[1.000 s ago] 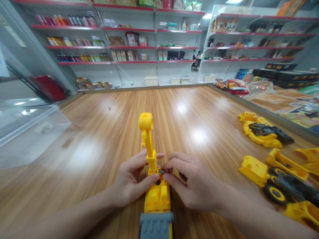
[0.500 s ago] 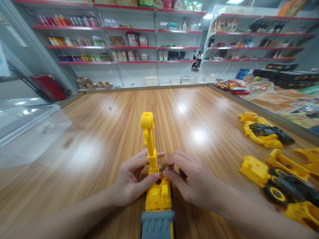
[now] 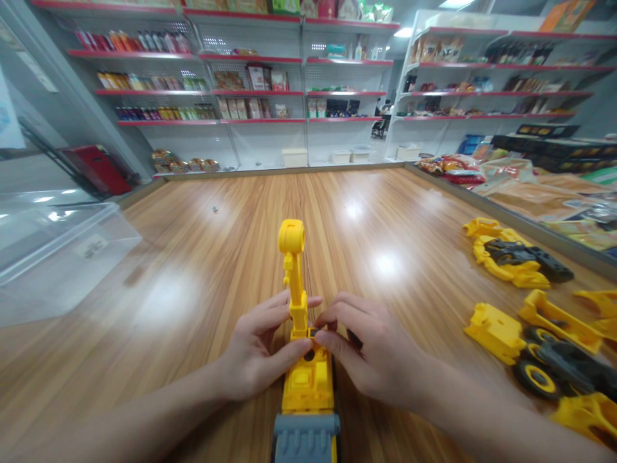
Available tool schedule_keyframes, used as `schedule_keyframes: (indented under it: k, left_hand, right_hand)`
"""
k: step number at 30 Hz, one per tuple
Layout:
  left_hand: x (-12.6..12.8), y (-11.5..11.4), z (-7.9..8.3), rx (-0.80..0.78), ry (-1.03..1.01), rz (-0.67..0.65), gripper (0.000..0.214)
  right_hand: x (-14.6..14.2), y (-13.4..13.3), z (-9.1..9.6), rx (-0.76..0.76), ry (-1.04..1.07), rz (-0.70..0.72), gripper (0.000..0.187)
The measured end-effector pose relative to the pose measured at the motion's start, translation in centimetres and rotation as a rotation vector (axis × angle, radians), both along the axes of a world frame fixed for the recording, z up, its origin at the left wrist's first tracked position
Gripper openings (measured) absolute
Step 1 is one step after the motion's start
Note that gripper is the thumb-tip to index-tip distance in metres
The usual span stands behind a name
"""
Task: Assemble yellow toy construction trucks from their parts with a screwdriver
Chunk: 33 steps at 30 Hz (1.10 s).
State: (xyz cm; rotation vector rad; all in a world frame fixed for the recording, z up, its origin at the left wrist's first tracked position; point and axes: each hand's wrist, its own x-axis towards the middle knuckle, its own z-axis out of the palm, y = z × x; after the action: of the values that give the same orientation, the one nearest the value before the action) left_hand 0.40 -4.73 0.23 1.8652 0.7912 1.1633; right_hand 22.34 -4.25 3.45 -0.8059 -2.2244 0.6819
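Observation:
In front of me a yellow toy construction truck (image 3: 308, 384) with a grey ribbed rear part (image 3: 307, 437) points away from me. Its yellow boom arm (image 3: 297, 276) stands upright with a rounded end on top. My left hand (image 3: 260, 344) wraps the truck from the left, thumb on the body near a round dark hole and fingers behind the arm's base. On the other side, my right hand (image 3: 364, 334) has its thumb and index finger pinched close at the arm's base, by a small dark piece (image 3: 313, 332) mostly hidden by the fingertips.
Yellow and black toy vehicle parts (image 3: 513, 252) lie on the table's right side, with a wheeled black chassis (image 3: 559, 363) nearer me. A clear plastic bin (image 3: 72, 257) stands at the left. Packaged goods (image 3: 525, 186) lie beyond the right edge, and stocked shelves line the back.
The toy truck's arm has shifted slightly to the right in view. Both hands keep nearly the same places, and the small dark piece shows less between my fingers.

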Motion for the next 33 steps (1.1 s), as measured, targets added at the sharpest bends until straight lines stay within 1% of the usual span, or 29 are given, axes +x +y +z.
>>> schedule_keyframes:
  k: [2, 3, 7, 8, 12, 19, 21, 24, 26, 29, 31, 33]
  left_hand:
    - [0.08, -0.02, 0.09, -0.006, -0.008, 0.004, 0.044]
    - [0.11, -0.05, 0.13, -0.004, -0.005, 0.005, 0.044]
    - [0.21, -0.18, 0.05, 0.039, 0.017, 0.029, 0.045]
    - [0.21, -0.20, -0.01, 0.047, 0.018, 0.035, 0.045]
    - [0.16, -0.15, -0.13, 0.024, 0.008, 0.014, 0.047]
    - [0.19, -0.12, 0.25, -0.017, -0.005, -0.083, 0.050]
    - [0.28, -0.14, 0.31, -0.013, -0.011, -0.082, 0.049]
    - [0.39, -0.14, 0.35, 0.008, -0.015, -0.061, 0.050]
    - [0.43, -0.17, 0.36, 0.001, -0.024, -0.077, 0.051]
    - [0.46, -0.25, 0.39, -0.028, -0.032, -0.102, 0.049]
    - [0.46, -0.29, 0.42, -0.029, -0.023, -0.099, 0.049]
    - [0.47, -0.28, 0.44, -0.017, -0.019, -0.090, 0.049]
  right_hand:
    - [-0.06, 0.02, -0.09, 0.002, 0.010, -0.010, 0.005]
    - [-0.08, 0.02, -0.14, 0.004, 0.009, -0.016, 0.006]
    - [-0.05, -0.08, -0.18, 0.002, -0.029, -0.033, 0.023]
    - [-0.01, -0.13, -0.11, -0.002, -0.035, -0.028, 0.023]
    - [0.08, -0.31, 0.35, -0.009, -0.040, -0.005, 0.010]
    - [-0.16, -0.06, 0.37, -0.027, -0.003, -0.081, 0.016]
    - [-0.12, 0.00, 0.33, -0.021, 0.019, -0.089, 0.015]
    - [-0.02, -0.06, 0.39, -0.032, 0.033, -0.057, 0.009]
    - [-0.04, -0.12, 0.42, -0.044, 0.029, -0.042, 0.009]
    - [-0.15, -0.08, 0.36, -0.056, 0.014, -0.070, 0.010]
    - [-0.17, 0.01, 0.35, -0.052, 0.015, -0.102, 0.012]
    - [-0.08, 0.07, 0.46, -0.042, 0.023, -0.100, 0.012]
